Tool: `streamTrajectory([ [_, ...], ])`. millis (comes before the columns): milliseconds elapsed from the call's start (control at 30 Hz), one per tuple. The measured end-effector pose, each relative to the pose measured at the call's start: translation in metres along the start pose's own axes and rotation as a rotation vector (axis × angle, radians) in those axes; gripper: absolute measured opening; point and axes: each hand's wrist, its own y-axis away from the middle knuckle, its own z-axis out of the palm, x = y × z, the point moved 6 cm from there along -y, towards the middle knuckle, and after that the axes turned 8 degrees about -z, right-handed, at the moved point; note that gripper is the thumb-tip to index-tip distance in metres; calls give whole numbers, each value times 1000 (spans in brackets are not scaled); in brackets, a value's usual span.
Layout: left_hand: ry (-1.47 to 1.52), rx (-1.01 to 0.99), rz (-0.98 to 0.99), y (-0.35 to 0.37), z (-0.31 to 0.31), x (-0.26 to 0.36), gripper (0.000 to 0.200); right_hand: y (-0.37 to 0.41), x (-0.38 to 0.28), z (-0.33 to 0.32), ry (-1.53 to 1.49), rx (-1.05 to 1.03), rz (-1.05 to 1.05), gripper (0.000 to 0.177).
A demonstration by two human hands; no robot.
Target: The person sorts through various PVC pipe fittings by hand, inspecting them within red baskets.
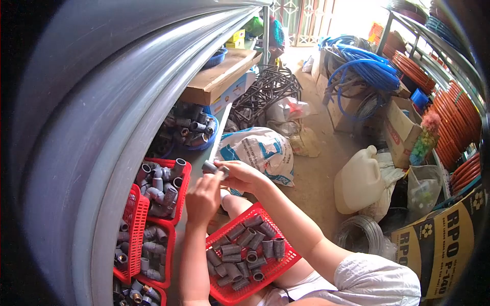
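Note:
A short grey plastic pipe fitting (pixel 210 167) is held up in front of me, above the red basket on my lap. My right hand (pixel 241 176) has its fingers closed around it. The fingers of my left hand (pixel 202 196) are pinched together against its near end, where part of the contact is hidden. Below my wrists, a red plastic basket (pixel 228 297) rests on my thighs, tilted, with several grey pipe couplings (pixel 246 237) lying in it; a few stand on end.
Red baskets (pixel 173 222) of grey elbows and fittings stand at my left on a shelf, beside large grey pipes (pixel 102 117). Ahead lie a printed white sack (pixel 258 150) and dark metal pieces (pixel 268 89). On the right are a plastic jug (pixel 359 181), coiled wire (pixel 361 235) and blue hose (pixel 367 69).

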Motion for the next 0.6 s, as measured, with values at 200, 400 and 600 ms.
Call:
streamTrajectory([
  [200, 90, 121, -271, -4, -4, -29, 25, -1, 5, -7, 48, -13, 25, 22],
  [400, 39, 136, -207, 0, -8, -20, 22, -3, 7, 0, 47, -43, -27, 25],
  [600, 46, 137, -149, 6, -7, -11, 21, 3, 4, 8, 94, -55, -25, 25],
])
